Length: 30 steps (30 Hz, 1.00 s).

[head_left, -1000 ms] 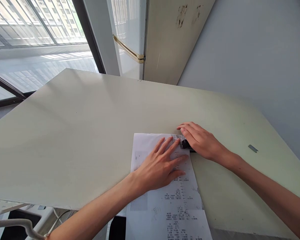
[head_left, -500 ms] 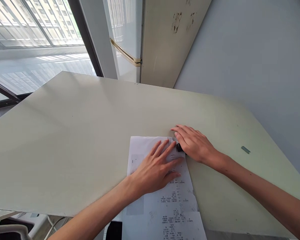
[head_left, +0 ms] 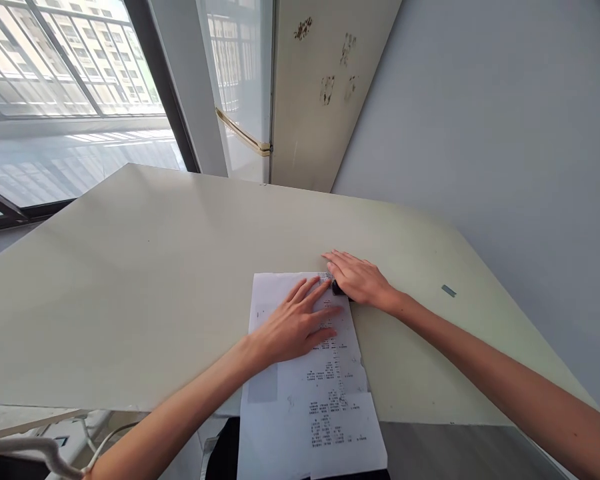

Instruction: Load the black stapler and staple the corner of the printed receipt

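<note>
Printed paper sheets (head_left: pixel 275 427) lie lengthwise on the table, their near end hanging past its edge. My left hand (head_left: pixel 295 325) rests flat on the upper part of the paper, fingers spread, holding nothing. At the top right corner of the paper, my right hand (head_left: pixel 359 277) is laid over a small black stapler (head_left: pixel 337 288), with its fingers stretched out and close together. Most of the stapler is hidden under the palm, and its dark front end sits on the paper. The left fingertips are just beside it.
The pale table (head_left: pixel 130 300) has a small grey strip (head_left: pixel 449 291) at the right. A fridge (head_left: pixel 325 127) and a grey wall (head_left: pixel 470 100) stand behind it. A window (head_left: pixel 70 73) is at the left. Below the near left edge are a white chair rail (head_left: pixel 30 447) and a cable.
The camera view has shifted, so the table and hands appear further left and more of the paper's near end shows. Both hands keep their places on the paper and the stapler.
</note>
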### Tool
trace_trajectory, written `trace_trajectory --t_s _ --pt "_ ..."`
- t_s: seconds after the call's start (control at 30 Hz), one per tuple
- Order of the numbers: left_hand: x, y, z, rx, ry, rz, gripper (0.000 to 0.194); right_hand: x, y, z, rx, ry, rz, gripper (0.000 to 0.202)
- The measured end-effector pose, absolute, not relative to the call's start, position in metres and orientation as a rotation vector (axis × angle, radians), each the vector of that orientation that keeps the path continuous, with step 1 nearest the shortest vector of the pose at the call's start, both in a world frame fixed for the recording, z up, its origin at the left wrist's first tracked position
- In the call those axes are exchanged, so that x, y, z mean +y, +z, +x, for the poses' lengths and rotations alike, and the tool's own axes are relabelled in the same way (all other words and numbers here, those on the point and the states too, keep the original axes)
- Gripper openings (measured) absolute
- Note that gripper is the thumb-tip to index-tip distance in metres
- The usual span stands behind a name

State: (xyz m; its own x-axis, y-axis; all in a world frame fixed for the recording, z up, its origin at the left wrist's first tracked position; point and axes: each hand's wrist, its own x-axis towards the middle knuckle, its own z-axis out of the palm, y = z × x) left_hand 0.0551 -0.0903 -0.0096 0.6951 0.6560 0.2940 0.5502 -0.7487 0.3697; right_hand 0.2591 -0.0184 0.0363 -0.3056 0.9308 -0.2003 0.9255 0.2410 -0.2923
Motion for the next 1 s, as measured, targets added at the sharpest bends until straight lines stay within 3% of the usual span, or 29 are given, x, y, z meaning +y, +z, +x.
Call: trace_trajectory --t_s 0.23,0.43,1.0 --pt "-0.093 -0.009 -0.013 1.250 0.536 2.608 0.051 -0.054 0.050 0.313 -2.187 0.950 -1.526 0.052" --pt "-0.090 -0.009 -0.067 1.603 0.489 2.381 0.065 -0.078 0.025 0.358 -2.144 0.856 -1.560 0.048" --pt "-0.050 -0.009 -0.082 1.852 0.627 2.181 0.069 -0.039 -0.021 0.346 -1.869 0.651 -1.504 0.045"
